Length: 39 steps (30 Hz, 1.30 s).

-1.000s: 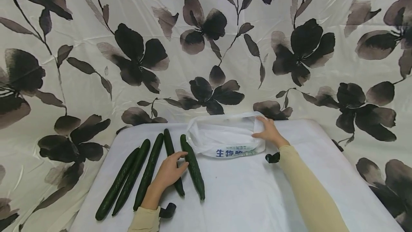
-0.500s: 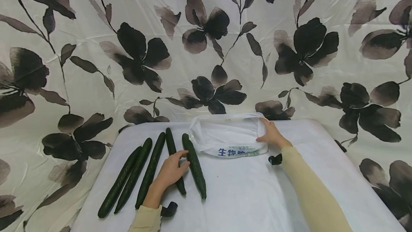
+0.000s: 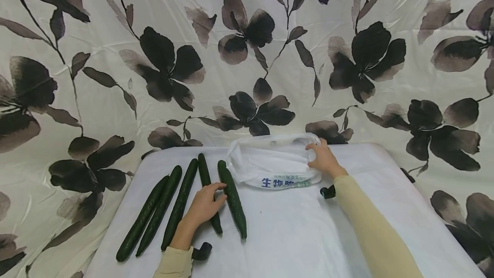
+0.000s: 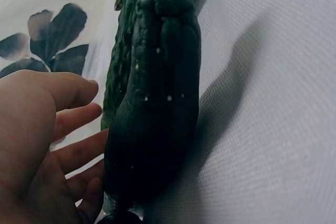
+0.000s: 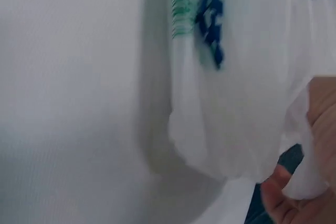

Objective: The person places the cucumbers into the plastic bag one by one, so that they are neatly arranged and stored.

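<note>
Several long green cucumbers (image 3: 148,214) lie side by side on the left of the white tabletop. My left hand (image 3: 204,204) hovers low across the second cucumber from the right (image 3: 203,170). Its loosely bent fingers have their tips right at the left side of the rightmost cucumber (image 3: 236,209). In the left wrist view the fingers spread beside a dark cucumber (image 4: 157,87) without wrapping it. At the back centre a white plastic bag (image 3: 251,170) with blue and green printing lies with its mouth open. My right hand (image 3: 325,158) grips the right edge of that mouth, fingers curled over the plastic.
The white-covered table (image 3: 285,235) ends close behind the bag, where a floral cloth backdrop (image 3: 247,67) rises. A black wrist strap piece (image 3: 202,251) sits by the left wrist and a similar one (image 3: 328,191) by the right wrist.
The fingers of my right hand have shifted slightly at the bag's edge, and the rim there has moved a little. My left hand and the cucumbers stay in place.
</note>
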{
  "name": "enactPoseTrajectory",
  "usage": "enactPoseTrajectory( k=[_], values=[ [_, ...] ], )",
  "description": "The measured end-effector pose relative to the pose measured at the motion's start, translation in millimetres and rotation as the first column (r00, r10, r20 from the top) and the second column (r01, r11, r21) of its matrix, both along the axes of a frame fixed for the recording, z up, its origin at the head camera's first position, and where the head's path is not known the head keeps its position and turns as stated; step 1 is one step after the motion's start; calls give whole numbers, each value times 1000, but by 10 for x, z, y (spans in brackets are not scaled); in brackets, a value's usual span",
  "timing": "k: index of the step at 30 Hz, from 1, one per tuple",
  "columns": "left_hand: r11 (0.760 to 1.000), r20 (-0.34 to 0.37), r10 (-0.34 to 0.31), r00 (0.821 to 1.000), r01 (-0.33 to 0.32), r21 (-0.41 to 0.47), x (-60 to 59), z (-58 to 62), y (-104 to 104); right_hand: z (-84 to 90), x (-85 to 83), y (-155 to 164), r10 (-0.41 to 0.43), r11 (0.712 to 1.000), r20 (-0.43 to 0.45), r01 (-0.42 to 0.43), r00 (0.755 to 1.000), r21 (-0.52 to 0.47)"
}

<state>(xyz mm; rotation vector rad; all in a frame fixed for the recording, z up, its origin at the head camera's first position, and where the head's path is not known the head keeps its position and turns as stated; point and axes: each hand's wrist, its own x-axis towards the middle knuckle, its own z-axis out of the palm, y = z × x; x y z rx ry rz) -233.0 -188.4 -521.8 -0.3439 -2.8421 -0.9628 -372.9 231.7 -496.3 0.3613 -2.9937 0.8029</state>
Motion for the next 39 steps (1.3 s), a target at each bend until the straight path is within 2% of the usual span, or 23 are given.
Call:
enactPoseTrajectory(
  k=[6,17,23,32,39],
  values=[
    [1000,-9,-9,1000,9,-4,-26,-14,-27,31,-4,-51,-27,999,7,26,1000,43],
    [1000,-15,-5,1000,5,-13,-33,-7,-28,16,0,-24,-47,996,93,39,995,86],
    [1000,-34,-10,999,10,-16,-24,-34,-35,-32,-15,-6,-41,997,118,34,992,63],
    [1000,-7,-1,1000,0,-22,5,-44,-8,-76,14,74,6,999,160,-14,987,45],
    [999,-20,10,1000,-11,-53,6,-40,18,-46,82,91,70,998,184,-68,980,-14]
  ],
)
